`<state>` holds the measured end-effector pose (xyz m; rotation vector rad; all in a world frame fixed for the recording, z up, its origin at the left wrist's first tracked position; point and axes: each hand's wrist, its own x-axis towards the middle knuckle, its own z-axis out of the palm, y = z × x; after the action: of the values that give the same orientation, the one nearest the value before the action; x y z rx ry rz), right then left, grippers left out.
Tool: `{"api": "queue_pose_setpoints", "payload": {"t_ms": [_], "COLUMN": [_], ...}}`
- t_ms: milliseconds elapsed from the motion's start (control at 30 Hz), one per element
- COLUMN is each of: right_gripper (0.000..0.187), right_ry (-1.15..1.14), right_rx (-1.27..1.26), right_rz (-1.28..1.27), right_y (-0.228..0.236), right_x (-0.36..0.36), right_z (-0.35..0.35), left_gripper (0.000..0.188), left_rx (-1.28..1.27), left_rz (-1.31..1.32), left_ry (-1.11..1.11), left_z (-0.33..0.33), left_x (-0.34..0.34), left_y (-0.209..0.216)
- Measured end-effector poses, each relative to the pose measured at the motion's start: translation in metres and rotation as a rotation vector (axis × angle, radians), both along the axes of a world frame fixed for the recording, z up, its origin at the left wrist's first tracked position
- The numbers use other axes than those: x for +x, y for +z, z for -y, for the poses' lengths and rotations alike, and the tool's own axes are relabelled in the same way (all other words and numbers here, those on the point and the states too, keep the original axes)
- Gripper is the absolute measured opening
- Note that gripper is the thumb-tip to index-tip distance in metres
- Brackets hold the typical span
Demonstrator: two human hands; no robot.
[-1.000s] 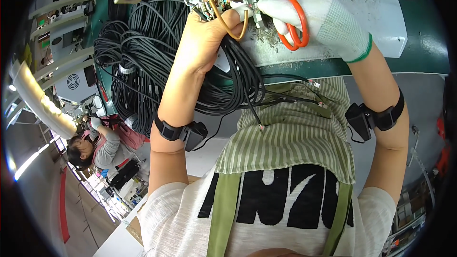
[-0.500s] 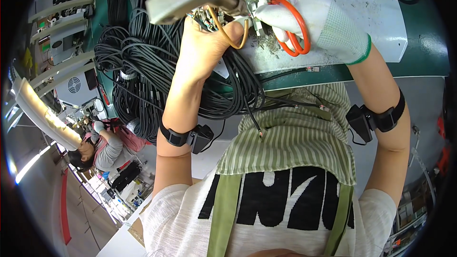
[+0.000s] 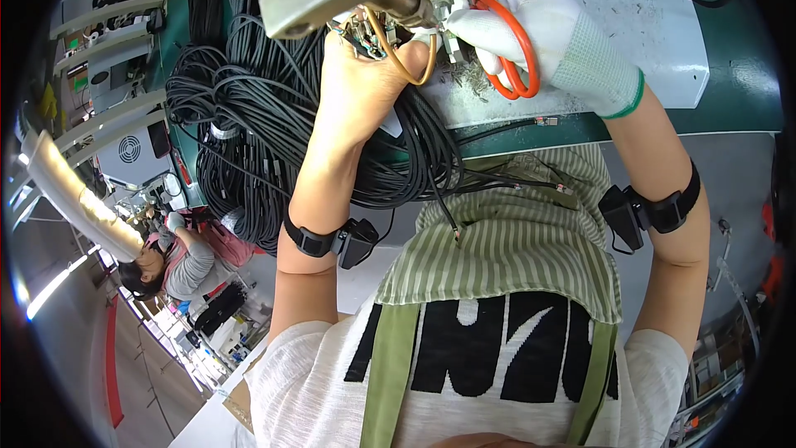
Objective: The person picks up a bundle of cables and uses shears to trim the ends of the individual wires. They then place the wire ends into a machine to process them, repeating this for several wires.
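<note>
The black cables [image 3: 398,170] lie on the table [image 3: 738,75] at left, partly over its near edge; they look flexible, heavy together, with fragile wire ends [image 3: 362,37], so best held by the jackets. The left grip [image 3: 369,75] grasps wire ends; the right grip [image 3: 518,29] holds red-handled scissors [image 3: 528,50], its fingertip pinch unclear.

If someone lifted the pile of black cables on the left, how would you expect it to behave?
The pile of black cables would probably sag and flop, since its strands bend in loose loops. It is likely fairly heavy, given how many cables lie heaped together.
</note>
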<state>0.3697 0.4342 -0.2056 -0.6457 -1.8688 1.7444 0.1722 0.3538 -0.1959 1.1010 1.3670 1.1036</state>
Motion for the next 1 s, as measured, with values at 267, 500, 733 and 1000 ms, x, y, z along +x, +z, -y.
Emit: {"api": "queue_pose_setpoints", "payload": {"t_ms": [267,500,733,1000], "right_gripper": [0.027,0.035,0.036,0.035], "right_ry": [-0.188,0.231,0.141,0.069], "right_rx": [-0.473,-0.71,-0.827,-0.907], "right_rz": [-0.194,-0.162,-0.125,-0.132], "right_y": [0.026,0.049,0.058,0.066], "right_x": [0.024,0.022,0.014,0.019], "right_z": [0.085,0.125,0.145,0.151], "left_gripper": [0.018,0.02,0.025,0.03], "left_rx": [0.004,0.302,0.458,0.641], "left_rz": [-0.157,-0.429,-0.454,-0.623], "left_ry": [0.309,0.263,0.264,0.2], "left_z": [0.079,0.109,0.119,0.122], "left_x": [0.025,0.037,0.041,0.041], "left_y": [0.014,0.02,0.019,0.013]}}
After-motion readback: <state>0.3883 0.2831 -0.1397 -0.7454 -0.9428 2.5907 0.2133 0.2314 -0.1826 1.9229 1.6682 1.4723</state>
